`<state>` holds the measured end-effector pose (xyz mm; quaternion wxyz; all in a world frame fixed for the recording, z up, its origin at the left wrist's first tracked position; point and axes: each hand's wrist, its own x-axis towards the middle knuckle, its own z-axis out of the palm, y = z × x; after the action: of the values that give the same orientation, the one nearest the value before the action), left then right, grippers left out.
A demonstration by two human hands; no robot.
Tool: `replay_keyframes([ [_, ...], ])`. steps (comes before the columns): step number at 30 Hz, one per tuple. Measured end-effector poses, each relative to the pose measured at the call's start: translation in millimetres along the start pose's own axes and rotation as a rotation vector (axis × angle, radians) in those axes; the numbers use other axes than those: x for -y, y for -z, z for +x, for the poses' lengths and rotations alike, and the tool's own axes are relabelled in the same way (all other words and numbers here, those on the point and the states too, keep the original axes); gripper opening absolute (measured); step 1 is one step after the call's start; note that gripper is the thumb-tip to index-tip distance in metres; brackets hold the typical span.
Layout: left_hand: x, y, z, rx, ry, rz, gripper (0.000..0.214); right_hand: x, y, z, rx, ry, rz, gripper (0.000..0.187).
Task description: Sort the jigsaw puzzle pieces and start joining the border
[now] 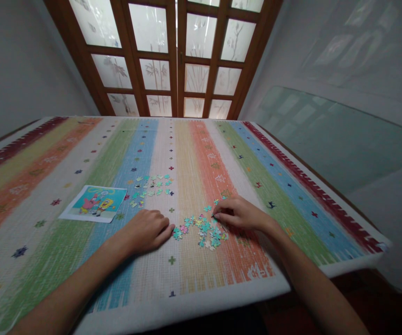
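Observation:
A loose heap of small jigsaw puzzle pieces [205, 226], mostly turquoise with some pink and yellow, lies on the striped cloth between my hands. My left hand [151, 231] rests on the cloth at the heap's left edge, fingers curled in and thumb against the forefinger; whatever it may hold is hidden. At the heap's upper right, my right hand [238, 212] pinches a puzzle piece [213, 215] that looks dark and is mostly covered by the fingertips. Farther back, several pieces [152, 185] lie spread apart in loose rows.
A picture sheet [103, 204] with cartoon figures on turquoise lies left of the spread pieces. The striped tablecloth [194, 274] covers the table, whose front edge runs below my forearms. Wooden doors with frosted panes [157, 74] stand beyond; a glass panel [340, 139] leans at right.

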<state>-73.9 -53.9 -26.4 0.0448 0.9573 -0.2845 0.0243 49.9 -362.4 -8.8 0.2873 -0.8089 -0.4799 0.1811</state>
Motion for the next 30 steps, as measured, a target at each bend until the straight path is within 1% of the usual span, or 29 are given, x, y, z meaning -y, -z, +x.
replay_keyframes([
  [5, 0.5, -1.2, 0.9, 0.008, 0.017, -0.017, 0.048, -0.7, -0.1, -0.2, -0.016, -0.017, -0.093, 0.012],
  [10, 0.4, -0.5, 0.5, 0.029, 0.025, -0.027, 0.048, -0.4, 0.5, -1.3, -0.030, -0.066, -0.168, 0.012],
  [13, 0.1, 0.3, 0.5, 0.038, 0.030, -0.018, 0.049, 2.1, 0.6, -1.5, 0.001, -0.047, -0.142, 0.011],
  [16, -0.3, 0.6, 0.7, 0.053, 0.033, 0.003, 0.050, 4.8, 0.2, -1.3, 0.067, -0.041, -0.096, 0.017],
  [19, -0.5, 0.7, 0.7, 0.039, 0.022, 0.005, 0.051, 6.5, 0.0, -0.7, 0.110, -0.064, -0.031, 0.022],
  [24, 0.3, -0.3, 0.2, -0.002, 0.006, 0.001, 0.049, 5.9, -1.4, 0.2, 0.117, -0.071, 0.012, 0.018],
  [28, 0.7, -0.9, 0.1, -0.049, -0.004, -0.018, 0.047, 2.5, -4.4, 0.0, 0.099, -0.112, 0.025, 0.014],
  [30, 0.5, -0.3, 0.2, -0.053, -0.007, -0.034, 0.047, 1.0, -5.0, -0.3, 0.085, -0.116, 0.023, 0.014],
])
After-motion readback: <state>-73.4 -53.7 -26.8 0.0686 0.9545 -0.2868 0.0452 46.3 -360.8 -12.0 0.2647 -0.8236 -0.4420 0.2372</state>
